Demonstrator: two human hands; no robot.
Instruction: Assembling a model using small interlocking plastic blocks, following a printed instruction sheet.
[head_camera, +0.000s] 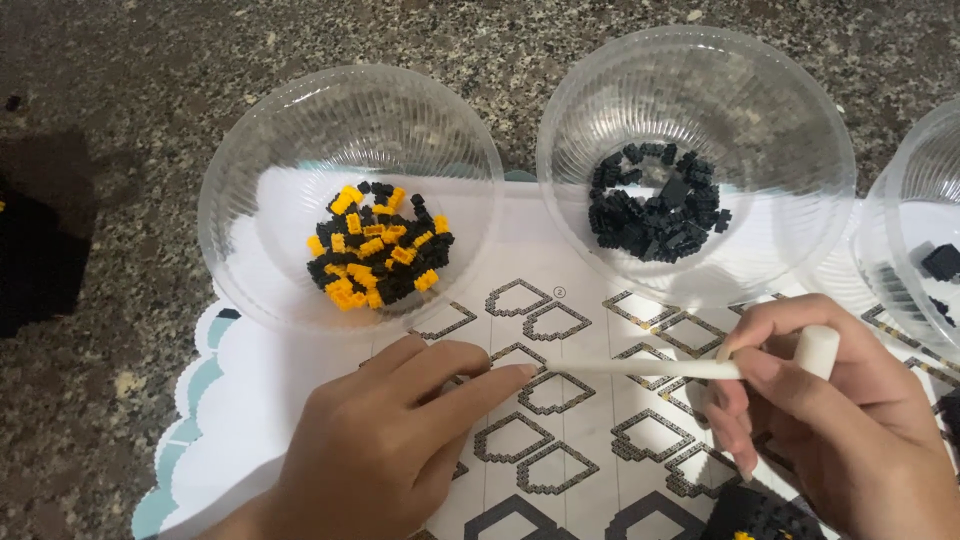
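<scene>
Head view, looking down on a dark speckled stone countertop (120, 90).

Right hand (850, 430), at 4 o'clock in frame: fingers together, clamped on a slim white plastic tool (650, 368) that ends in a thicker white knob at the thumb. The tool's long axis runs nearly level, 3 to 9 o'clock, with the tip pointing toward 9.

Left hand (380, 440), at 6–7 o'clock: fingers loosely together and laid flat on a white printed instruction sheet with grey brick-outline diagrams (560, 440). The index fingertip (520, 372) sits just at the tool's tip; contact or a small gap, cannot tell. No brick is visible between them. If one is pinched there, it is too small to make out.

Key relation: the tool tip lies at 3 o'clock from the left fingertip, with both over the sheet's upper diagram rows. The left hand is nearer the tip.

Surroundings:
- Clear ribbed plastic bowl of small black and orange bricks (350, 190), at 12 o'clock from the left hand.
- Clear ribbed plastic bowl of small black bricks (695, 160), at 12 o'clock from the tool.
- Third clear bowl (920, 220), cut off at the right edge, with a few black pieces in it.
- Black brick assembly with an orange fleck (765, 515), at the bottom edge, partly hidden under the right hand and cropped.
- Dark shape at the left edge, unidentifiable.
</scene>
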